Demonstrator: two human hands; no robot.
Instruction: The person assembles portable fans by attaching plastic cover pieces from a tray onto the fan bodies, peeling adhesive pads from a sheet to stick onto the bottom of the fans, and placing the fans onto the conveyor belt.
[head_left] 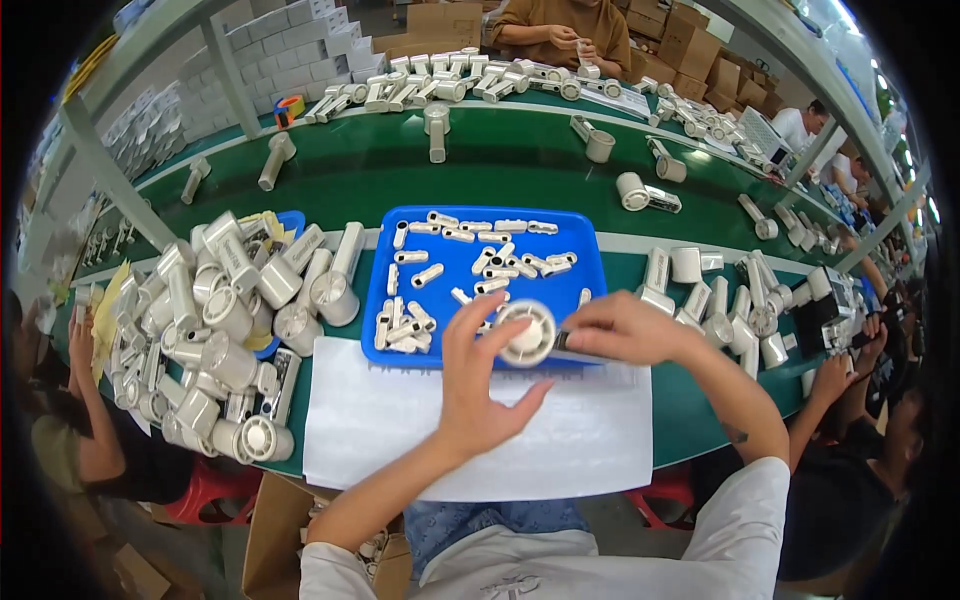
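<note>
A white handheld device (527,345) with a round, ribbed head is held up over the near edge of the blue tray (377,270). My left hand (478,375) has its fingers at the left side of that head, one fingertip lying over its face, with the thumb spread away below. On the other side my right hand (620,330) is closed around the device's handle end, where a dark part shows; the fingers hide most of it. Small white elongated parts (428,274) lie scattered in the tray.
A large heap of similar white devices (228,320) stands at left; more devices (740,315) lie at right. A white sheet (480,430) covers the near table edge. Beyond the tray, a green conveyor belt (350,150) carries devices. Co-workers sit opposite and on both sides.
</note>
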